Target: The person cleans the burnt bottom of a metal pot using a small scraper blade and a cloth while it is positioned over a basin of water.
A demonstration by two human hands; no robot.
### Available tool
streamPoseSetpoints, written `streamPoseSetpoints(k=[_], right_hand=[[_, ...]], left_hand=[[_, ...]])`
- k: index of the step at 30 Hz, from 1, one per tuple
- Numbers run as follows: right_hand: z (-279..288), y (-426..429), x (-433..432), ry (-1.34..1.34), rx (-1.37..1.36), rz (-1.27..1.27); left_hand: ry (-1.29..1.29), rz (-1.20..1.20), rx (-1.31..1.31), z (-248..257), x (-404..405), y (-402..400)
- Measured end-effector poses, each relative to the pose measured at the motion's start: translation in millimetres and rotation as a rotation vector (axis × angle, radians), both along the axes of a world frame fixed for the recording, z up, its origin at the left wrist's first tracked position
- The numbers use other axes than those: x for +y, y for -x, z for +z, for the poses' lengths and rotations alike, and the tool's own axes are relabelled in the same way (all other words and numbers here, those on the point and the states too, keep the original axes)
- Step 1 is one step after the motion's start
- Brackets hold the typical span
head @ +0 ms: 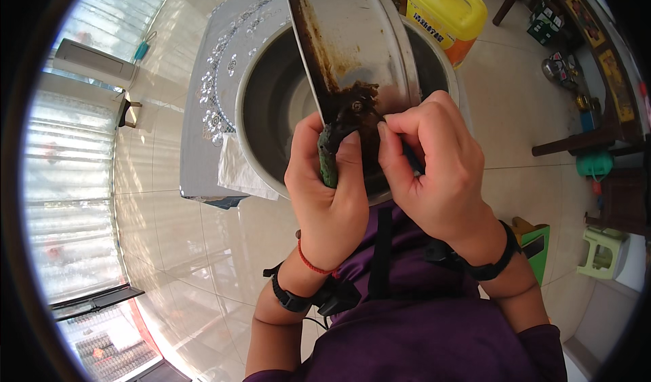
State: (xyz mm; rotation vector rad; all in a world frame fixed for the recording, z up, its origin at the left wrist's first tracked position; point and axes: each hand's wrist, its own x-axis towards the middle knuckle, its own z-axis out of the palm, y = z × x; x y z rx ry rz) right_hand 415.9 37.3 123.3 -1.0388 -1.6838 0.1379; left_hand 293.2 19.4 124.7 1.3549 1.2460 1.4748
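A stainless-steel pot (356, 31) is tipped on its side over a large metal basin (244, 102). Brown and black burnt grime coats its wall, thickest around a dark handle mount with a screw (357, 106). My left hand (328, 189) grips a worn green scouring pad (328, 166) between thumb and fingers, at the pot's rim beside the mount. Close to the mount's other side, my right hand (437, 158) has thumb and forefinger pinched together. A dark, bluish object (413, 157) shows within its curled fingers; its shape is mostly hidden.
The basin stands on a table with a grey patterned tablecloth (213, 112). White cloth or paper (244, 168) lies by the basin's left side. A yellow detergent jug (447, 13) is at the back right. A light green plastic stool (602, 250) stands on the tiled floor at right.
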Motion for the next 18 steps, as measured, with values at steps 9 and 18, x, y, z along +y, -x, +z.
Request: streamPoseSetpoints(k=[9, 18], right_hand=[[1, 7, -3, 0.088, 0.055, -0.043], [12, -19, 6, -0.105, -0.185, 0.021]], left_hand=[[0.001, -0.016, 0.0, 0, 1, 1], [0.038, -0.019, -0.001, 6, -2, 6]])
